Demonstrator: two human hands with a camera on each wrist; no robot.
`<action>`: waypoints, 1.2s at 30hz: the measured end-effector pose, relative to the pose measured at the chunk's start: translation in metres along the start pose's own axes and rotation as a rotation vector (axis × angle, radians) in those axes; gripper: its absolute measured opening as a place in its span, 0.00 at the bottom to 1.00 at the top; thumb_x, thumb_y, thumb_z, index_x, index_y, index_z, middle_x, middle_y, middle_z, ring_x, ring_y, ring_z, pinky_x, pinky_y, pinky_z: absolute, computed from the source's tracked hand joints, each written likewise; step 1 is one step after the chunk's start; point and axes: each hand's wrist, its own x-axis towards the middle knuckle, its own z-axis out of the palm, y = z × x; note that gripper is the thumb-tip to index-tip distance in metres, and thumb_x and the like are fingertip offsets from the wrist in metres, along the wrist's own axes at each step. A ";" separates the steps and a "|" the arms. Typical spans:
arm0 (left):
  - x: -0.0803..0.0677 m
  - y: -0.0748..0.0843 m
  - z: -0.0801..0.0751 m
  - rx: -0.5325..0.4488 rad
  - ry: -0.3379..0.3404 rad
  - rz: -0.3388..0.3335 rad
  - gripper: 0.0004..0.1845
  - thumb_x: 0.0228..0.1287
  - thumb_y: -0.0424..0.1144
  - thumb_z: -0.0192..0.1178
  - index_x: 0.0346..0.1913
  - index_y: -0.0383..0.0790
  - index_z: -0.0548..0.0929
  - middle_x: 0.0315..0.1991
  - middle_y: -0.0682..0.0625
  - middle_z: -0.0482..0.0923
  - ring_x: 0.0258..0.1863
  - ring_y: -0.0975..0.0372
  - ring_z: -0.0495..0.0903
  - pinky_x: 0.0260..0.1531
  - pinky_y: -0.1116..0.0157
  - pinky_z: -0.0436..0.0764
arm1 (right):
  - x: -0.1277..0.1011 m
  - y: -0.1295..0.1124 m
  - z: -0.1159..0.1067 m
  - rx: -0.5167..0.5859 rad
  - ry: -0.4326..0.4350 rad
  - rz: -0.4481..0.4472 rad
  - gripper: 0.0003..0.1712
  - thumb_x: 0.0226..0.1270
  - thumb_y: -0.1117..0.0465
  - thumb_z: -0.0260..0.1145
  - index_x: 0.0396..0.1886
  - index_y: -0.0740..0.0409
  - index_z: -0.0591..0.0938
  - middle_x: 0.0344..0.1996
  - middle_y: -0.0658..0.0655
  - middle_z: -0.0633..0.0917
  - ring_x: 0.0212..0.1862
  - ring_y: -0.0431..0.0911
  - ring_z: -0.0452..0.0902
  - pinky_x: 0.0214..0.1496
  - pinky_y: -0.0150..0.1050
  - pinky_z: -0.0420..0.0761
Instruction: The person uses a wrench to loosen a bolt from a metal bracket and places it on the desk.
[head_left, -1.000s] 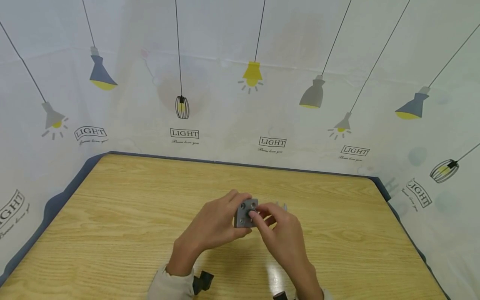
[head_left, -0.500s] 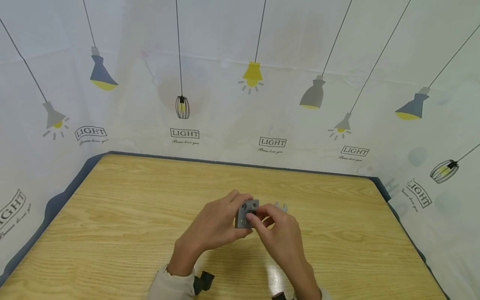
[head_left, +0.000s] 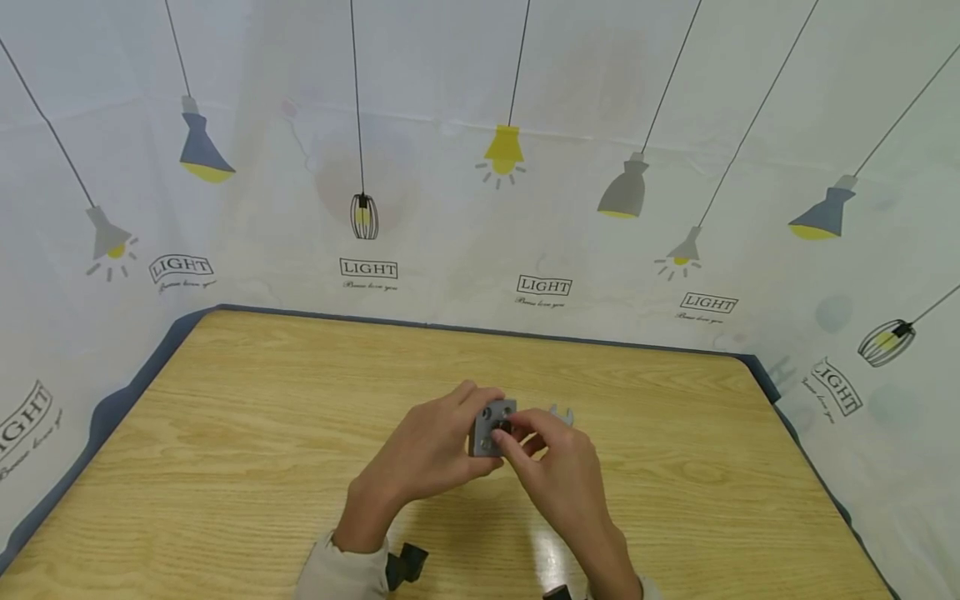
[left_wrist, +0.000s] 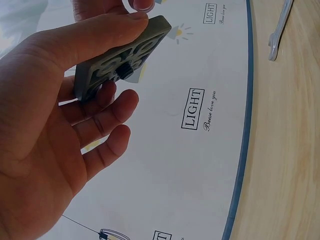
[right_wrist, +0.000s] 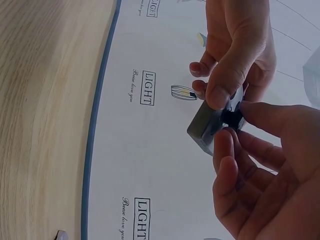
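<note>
The left hand point(head_left: 431, 454) grips a square grey plastic plate with round holes point(head_left: 491, 427) above the wooden tabletop point(head_left: 247, 433), while the right hand point(head_left: 558, 475) pinches a small black screw point(right_wrist: 232, 117) at it.

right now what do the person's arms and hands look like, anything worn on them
Both hands are bare: no gloves or rings show on the left hand or the right hand. A light beige sleeve cuff covers the left wrist, with a small black camera mount beside it. The right wrist runs off the picture's edge.
</note>
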 end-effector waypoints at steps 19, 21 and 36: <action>-0.001 -0.001 0.000 -0.003 0.016 0.001 0.35 0.53 0.47 0.76 0.64 0.46 0.74 0.44 0.55 0.76 0.32 0.69 0.74 0.31 0.70 0.77 | -0.001 -0.002 -0.001 -0.002 -0.027 -0.016 0.13 0.58 0.63 0.75 0.43 0.58 0.87 0.30 0.50 0.86 0.27 0.38 0.81 0.30 0.30 0.80; -0.001 -0.001 0.000 -0.003 0.016 0.001 0.35 0.53 0.47 0.75 0.64 0.45 0.74 0.44 0.55 0.76 0.31 0.69 0.74 0.31 0.71 0.77 | -0.001 -0.002 -0.002 -0.005 -0.031 -0.014 0.13 0.58 0.63 0.75 0.43 0.58 0.87 0.30 0.50 0.86 0.28 0.38 0.81 0.29 0.30 0.80; 0.000 0.001 -0.002 -0.080 0.017 -0.046 0.38 0.54 0.50 0.75 0.65 0.43 0.71 0.54 0.52 0.78 0.41 0.68 0.81 0.39 0.66 0.81 | -0.001 -0.001 -0.004 0.052 -0.019 -0.006 0.13 0.59 0.66 0.74 0.44 0.57 0.87 0.33 0.52 0.86 0.28 0.39 0.81 0.25 0.29 0.77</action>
